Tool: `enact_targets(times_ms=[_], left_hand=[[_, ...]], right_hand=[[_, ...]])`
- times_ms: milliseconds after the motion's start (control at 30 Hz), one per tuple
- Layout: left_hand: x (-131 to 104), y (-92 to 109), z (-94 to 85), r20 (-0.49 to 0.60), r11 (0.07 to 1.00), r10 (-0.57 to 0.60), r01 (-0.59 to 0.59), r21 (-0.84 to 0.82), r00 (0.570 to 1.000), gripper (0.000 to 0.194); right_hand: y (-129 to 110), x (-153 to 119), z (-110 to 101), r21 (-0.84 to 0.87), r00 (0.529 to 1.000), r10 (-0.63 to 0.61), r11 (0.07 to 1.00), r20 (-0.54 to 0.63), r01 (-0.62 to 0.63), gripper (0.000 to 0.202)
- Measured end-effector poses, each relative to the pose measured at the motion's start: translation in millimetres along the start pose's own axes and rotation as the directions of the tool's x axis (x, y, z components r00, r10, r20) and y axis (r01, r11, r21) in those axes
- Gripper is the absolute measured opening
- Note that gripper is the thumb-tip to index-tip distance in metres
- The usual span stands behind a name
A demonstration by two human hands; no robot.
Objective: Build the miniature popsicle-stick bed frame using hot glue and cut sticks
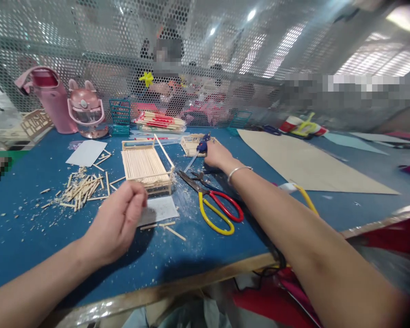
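My right hand [217, 154] reaches forward and is closed on a blue hot glue gun [201, 146]. A translucent glue stick [191, 161] sticks out of the gun toward me. My left hand [125, 217] is held above the table with its fingers curled; whatever they may hold is hidden. Just beyond that hand stands a small wooden-stick frame [143, 164] with a slatted base and low rails. A smaller stick structure [188, 145] sits behind the glue gun, partly covered by it. White paper [162, 208] lies beside my left hand.
Scissors with red and yellow handles [217, 205] lie between my arms, near dark pliers [205, 182]. Cut sticks [85, 189] are piled at left. A pink bottle [56, 102], a clear-fronted cup [86, 109] and bagged sticks [160, 122] line the back; cardboard [307, 164] is at right.
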State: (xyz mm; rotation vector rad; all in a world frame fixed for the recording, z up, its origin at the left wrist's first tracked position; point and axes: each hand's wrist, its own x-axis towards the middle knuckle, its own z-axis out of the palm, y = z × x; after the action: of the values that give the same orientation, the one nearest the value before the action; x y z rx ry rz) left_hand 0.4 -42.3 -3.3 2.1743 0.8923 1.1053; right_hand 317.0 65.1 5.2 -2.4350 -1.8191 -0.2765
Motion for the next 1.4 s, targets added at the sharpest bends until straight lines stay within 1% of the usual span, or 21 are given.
enact_targets(times_ms=[67,133,200,267,333,500,567,633,667,700,733,767,833,933,1000,1100,1200,1400], left_hand=[[3,-6,-8.4,-0.090,1.000,-0.022,0.022,0.002,0.996,0.020],[5,-11,-14.9,-0.142,0.999,-0.051,0.053,0.011,0.989,0.022],[6,-16,-18.6,-0.159,0.995,-0.091,0.097,0.024,0.983,0.023],[6,-19,-19.5,-0.163,0.991,-0.126,0.132,0.029,0.979,0.022],[5,-21,-18.7,-0.158,0.987,-0.150,0.157,0.032,0.976,0.021],[5,-23,-16.4,-0.137,0.982,-0.170,0.180,0.059,0.976,0.023],[5,-22,-15.9,-0.143,0.984,-0.162,0.171,0.049,0.976,0.023],[5,-22,-15.4,-0.151,0.986,-0.158,0.164,0.031,0.976,0.022],[5,-22,-15.0,-0.155,0.986,-0.157,0.163,0.023,0.975,0.023],[5,-21,-14.6,-0.161,0.987,-0.156,0.162,0.019,0.975,0.023],[5,-21,-14.2,-0.164,0.987,-0.154,0.159,0.018,0.974,0.024],[5,-21,-13.7,-0.166,0.987,-0.154,0.159,0.018,0.974,0.024],[5,-22,-12.9,-0.166,0.987,-0.155,0.159,0.014,0.974,0.025],[5,-23,-12.3,-0.169,0.988,-0.151,0.152,-0.011,0.974,0.025],[5,-23,-12.3,-0.166,0.989,-0.149,0.146,-0.025,0.975,0.025],[5,-23,-12.5,-0.160,0.988,-0.156,0.153,-0.034,0.975,0.025],[5,-22,-12.5,-0.164,0.987,-0.158,0.155,-0.030,0.974,0.025],[5,-23,-12.4,-0.166,0.990,-0.138,0.138,-0.008,0.977,0.024]], right_hand=[[5,4,7,-0.004,1.000,0.022,1.000,-0.019,-0.022,0.041],[10,6,11,-0.005,0.998,0.060,0.998,-0.037,-0.060,0.045],[15,7,14,0.002,0.996,0.083,0.997,-0.028,-0.082,0.044],[20,10,15,0.020,0.996,0.081,0.997,-0.021,-0.081,0.038],[22,12,13,0.048,0.996,0.079,0.996,-0.040,-0.077,0.035],[25,14,-2,0.147,0.986,0.118,0.984,-0.118,-0.100,0.032],[26,9,-12,0.182,0.979,0.131,0.978,-0.157,-0.102,0.036],[25,-4,-24,0.277,0.972,0.122,0.959,-0.202,-0.062,0.041],[23,-14,-30,0.389,0.967,0.106,0.921,-0.233,-0.007,0.043],[21,-27,-36,0.502,0.966,0.092,0.864,-0.242,0.043,0.043],[18,-42,-43,0.590,0.965,0.049,0.799,-0.258,0.117,0.042],[15,-59,-48,0.654,0.970,-0.027,0.734,-0.240,0.182,0.042],[8,-94,-58,0.722,0.966,-0.191,0.642,-0.175,0.257,0.042],[-2,-136,-63,0.787,0.931,-0.337,0.533,-0.139,0.311,0.047],[-6,-152,-60,0.798,0.912,-0.397,0.513,-0.106,0.317,0.047],[-12,-157,-55,0.791,0.893,-0.441,0.514,-0.089,0.332,0.042],[-16,-155,-53,0.777,0.880,-0.457,0.507,-0.126,0.374,0.039],[-20,-153,-57,0.698,0.869,-0.455,0.558,-0.196,0.449,0.033]])
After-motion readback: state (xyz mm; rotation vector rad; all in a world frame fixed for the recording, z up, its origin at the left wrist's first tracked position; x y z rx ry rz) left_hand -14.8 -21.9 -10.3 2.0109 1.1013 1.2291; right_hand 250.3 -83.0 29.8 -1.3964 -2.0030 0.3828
